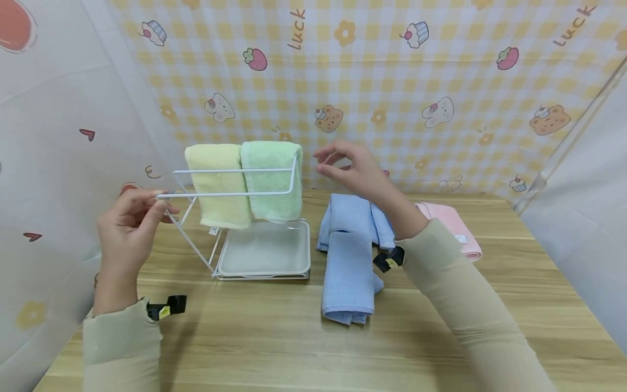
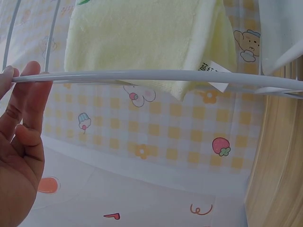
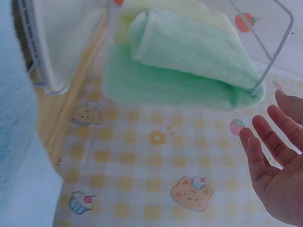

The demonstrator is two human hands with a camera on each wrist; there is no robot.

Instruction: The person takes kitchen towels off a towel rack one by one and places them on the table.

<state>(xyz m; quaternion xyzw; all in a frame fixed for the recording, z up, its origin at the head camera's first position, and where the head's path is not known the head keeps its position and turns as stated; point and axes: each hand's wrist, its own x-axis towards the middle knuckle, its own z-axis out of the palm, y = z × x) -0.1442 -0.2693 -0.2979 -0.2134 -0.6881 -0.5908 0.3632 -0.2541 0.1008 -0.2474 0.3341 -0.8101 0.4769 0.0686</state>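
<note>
A white wire rack [image 1: 220, 194] stands on the table, with a yellow towel [image 1: 217, 185] and a green towel [image 1: 272, 185] hung side by side over its rear bar. My left hand [image 1: 129, 226] pinches the rack's front left corner between thumb and fingers, as the left wrist view also shows. To the right of the green towel my right hand [image 1: 355, 166] hovers, fingers loosely bent with nothing between them. In the right wrist view its fingers [image 3: 279, 151] are spread apart from the green towel's folded edge. Below this hand lie blue towels [image 1: 349, 272].
A white tray [image 1: 264, 270] sits in the rack's base. Folded on the table at the right is a pink towel [image 1: 453, 231] with a white label. A yellow checked curtain [image 1: 372, 81] closes the back, and white cloth hangs at both sides.
</note>
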